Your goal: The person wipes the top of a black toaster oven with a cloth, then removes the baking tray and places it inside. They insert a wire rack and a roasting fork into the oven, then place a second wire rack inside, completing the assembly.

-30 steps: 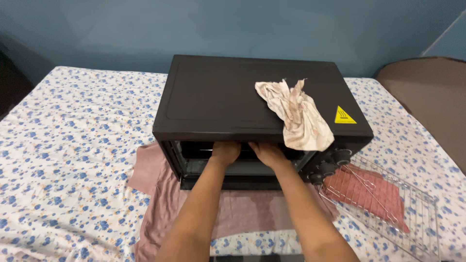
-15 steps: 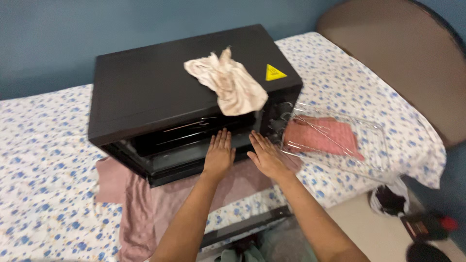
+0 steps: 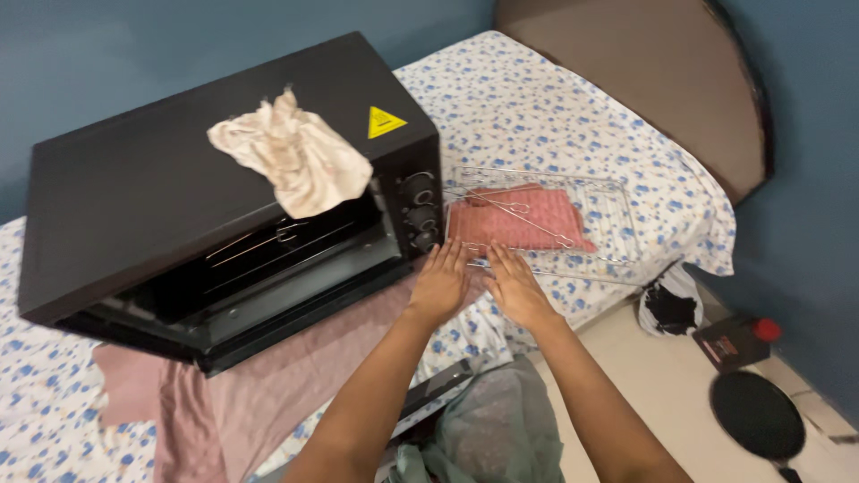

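Both hands are lying flat and empty, fingers stretched out, palms down; the left hand (image 3: 440, 284) and the right hand (image 3: 517, 288) are reaching side by side toward the near edge of the rectangular chrome wire oven rack (image 3: 617, 201), fingertips just touching or about to touch it, which I cannot tell; the rack is lying on the blue-flowered white bedsheet (image 3: 546, 107), just right of the black toaster oven (image 3: 188, 170) with its open front, and is partly covering a folded pink cloth (image 3: 514, 219); a thin wire handle tool (image 3: 510, 207) is resting on the rack; the rack is looking light, stiff and a little slippery, likely snagging on fabric; gripping the two long side bars seems best; a stained cream rag (image 3: 291, 156) is draping over the oven top
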